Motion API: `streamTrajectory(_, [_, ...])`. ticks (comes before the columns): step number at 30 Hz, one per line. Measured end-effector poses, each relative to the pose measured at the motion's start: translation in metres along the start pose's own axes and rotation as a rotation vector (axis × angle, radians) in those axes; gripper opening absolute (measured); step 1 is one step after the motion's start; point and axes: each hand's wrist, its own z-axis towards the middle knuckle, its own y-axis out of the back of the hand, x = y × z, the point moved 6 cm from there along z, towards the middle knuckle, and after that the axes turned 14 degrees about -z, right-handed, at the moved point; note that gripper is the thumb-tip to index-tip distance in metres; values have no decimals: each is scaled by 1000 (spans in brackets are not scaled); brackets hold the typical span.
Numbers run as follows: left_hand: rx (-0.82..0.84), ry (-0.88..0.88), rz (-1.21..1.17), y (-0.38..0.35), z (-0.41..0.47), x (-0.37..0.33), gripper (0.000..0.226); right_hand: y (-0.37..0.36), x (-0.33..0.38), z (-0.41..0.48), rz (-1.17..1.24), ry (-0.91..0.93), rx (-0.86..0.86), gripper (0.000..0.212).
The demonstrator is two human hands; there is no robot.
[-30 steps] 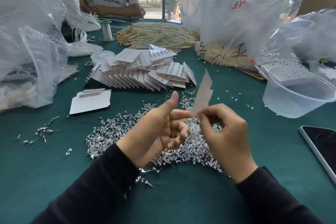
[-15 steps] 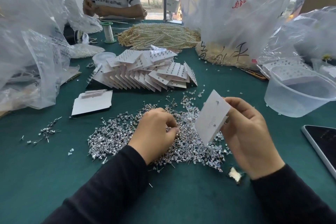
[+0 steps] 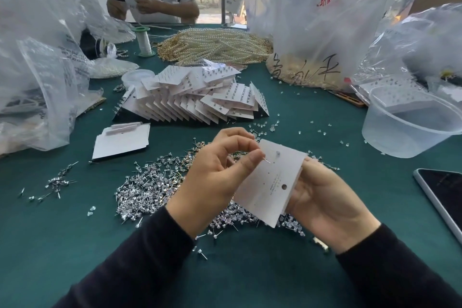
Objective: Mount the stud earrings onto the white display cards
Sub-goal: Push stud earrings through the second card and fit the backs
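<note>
Green cloth covers the table [image 3: 250,270], and a heap of loose stud earrings [image 3: 150,190] lies on it under my hands. My left hand [image 3: 217,177] pinches one stud earring [image 3: 267,160] between thumb and forefinger, its pin at the face of the white display card [image 3: 272,182]. My right hand [image 3: 322,195] grips this card by its right edge, tilted, above the heap. Farther away lies a pile of filled cards [image 3: 195,97], and far right stands a plastic bowl [image 3: 410,132].
</note>
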Motion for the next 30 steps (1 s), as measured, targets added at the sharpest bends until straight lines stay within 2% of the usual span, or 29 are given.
streamTrajectory(5, [8,-19,122,-6,-3,1,3,-6,1,0,6,20,65,47])
streamTrajectory(11, [-106,-329,613,-6,-7,-16,5,-5,-1,-1,-1,0,-2,46])
streamTrajectory(14, [-115,-469,778,-9,-10,-20,11,-3,-1,-1,0,4,-31,36])
streamTrajectory(17, [-99,-541,844,-13,-13,-21,13,-5,-1,-2,-5,8,-25,28])
streamTrajectory(23, [-89,-633,996,-19,-17,-24,11,-8,-2,-1,-7,8,-18,42])
streamTrajectory(30, [-55,-661,1078,-26,-19,-25,12,-8,-4,-1,-9,-11,-9,39])
